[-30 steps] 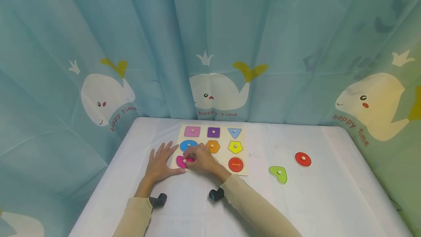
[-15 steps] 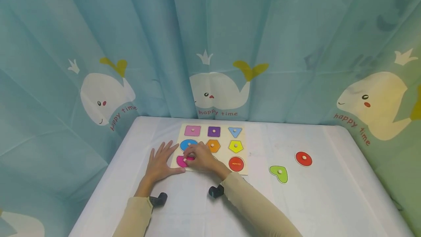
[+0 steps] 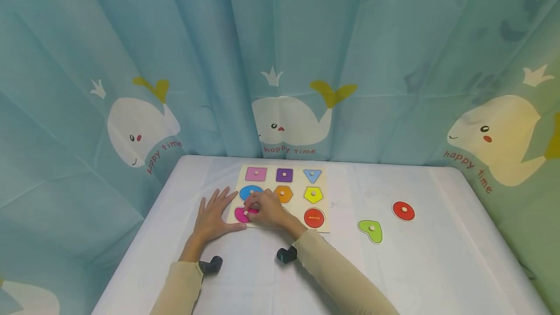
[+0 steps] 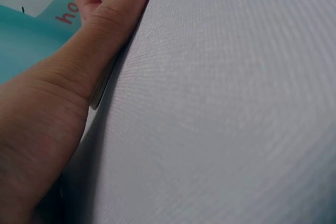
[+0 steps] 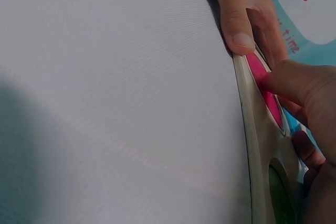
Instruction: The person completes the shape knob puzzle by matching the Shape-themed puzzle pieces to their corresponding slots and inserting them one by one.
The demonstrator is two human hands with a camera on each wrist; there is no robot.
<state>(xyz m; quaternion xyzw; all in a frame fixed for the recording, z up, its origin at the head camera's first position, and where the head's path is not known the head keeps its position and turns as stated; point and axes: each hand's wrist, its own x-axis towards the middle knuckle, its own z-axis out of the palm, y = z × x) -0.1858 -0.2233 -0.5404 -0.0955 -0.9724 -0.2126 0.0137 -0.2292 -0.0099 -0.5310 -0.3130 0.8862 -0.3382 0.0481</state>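
On the white table lies a pale puzzle board (image 3: 299,208) with rows of coloured shapes. My right hand (image 3: 271,210) pinches the small knob of the pink puzzle piece (image 3: 240,215) at the board's near-left corner. In the right wrist view, that pink piece (image 5: 261,80) sits in the board under the thumb; the other fingers partly hide it. My left hand (image 3: 213,218) is spread beside the board's left edge, its thumb touching the near corner. A heart-shaped green piece (image 3: 371,230) and a round red piece (image 3: 403,211) lie on the table to the right.
Knobbed pieces fill the board's upper two rows, including the blue oval (image 3: 248,192) and yellow pentagon (image 3: 313,195). A red round recess (image 3: 314,218) shows near right; a green recess (image 5: 281,195) shows in the right wrist view. A blue curtain (image 3: 372,62) hangs behind the table.
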